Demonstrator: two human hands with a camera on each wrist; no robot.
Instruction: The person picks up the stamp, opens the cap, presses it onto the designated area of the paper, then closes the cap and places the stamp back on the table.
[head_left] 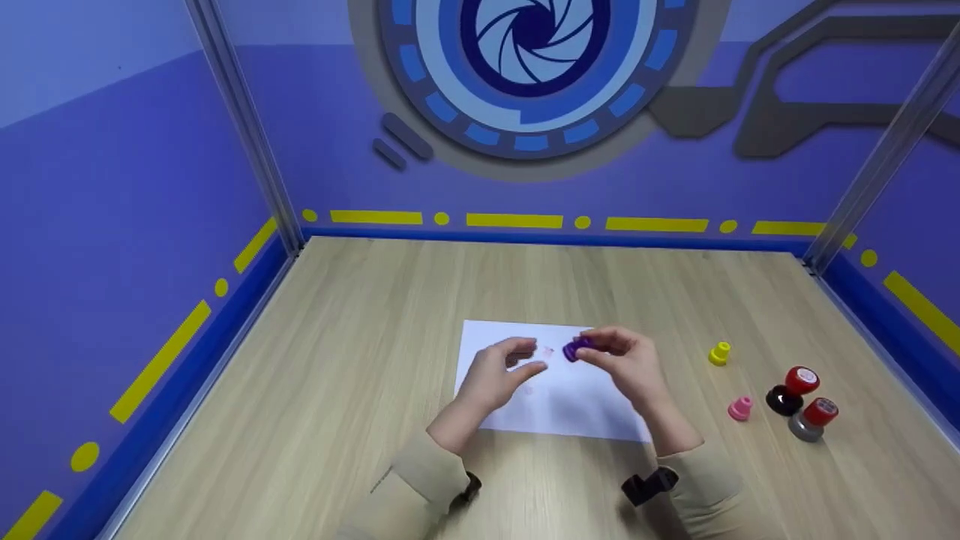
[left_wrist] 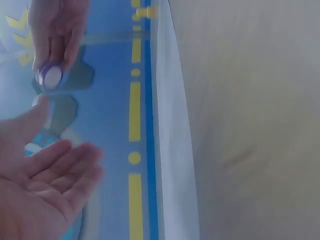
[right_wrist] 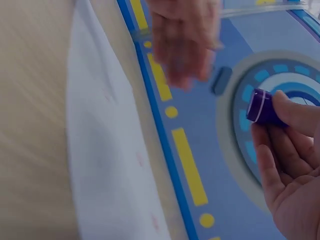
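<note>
Above a white sheet of paper point(head_left: 577, 405), my right hand point(head_left: 626, 364) pinches a small purple stamp point(right_wrist: 264, 107) between thumb and fingers. In the left wrist view the round pale end of the purple stamp point(left_wrist: 52, 77) faces that camera. My left hand point(head_left: 495, 375) hovers over the paper's left part, thumb and fingers apart, holding nothing; its palm shows in the left wrist view. A gap lies between the left hand and the stamp. Faint reddish prints point(head_left: 548, 352) mark the paper.
Right of the paper stand a yellow stamp point(head_left: 719, 353) and a pink stamp point(head_left: 740, 408). Beyond them are a red-and-black stamp point(head_left: 786, 400) and a red-and-grey stamp point(head_left: 807, 426). Blue-purple walls point(head_left: 322, 150) border the wooden table point(head_left: 360, 337).
</note>
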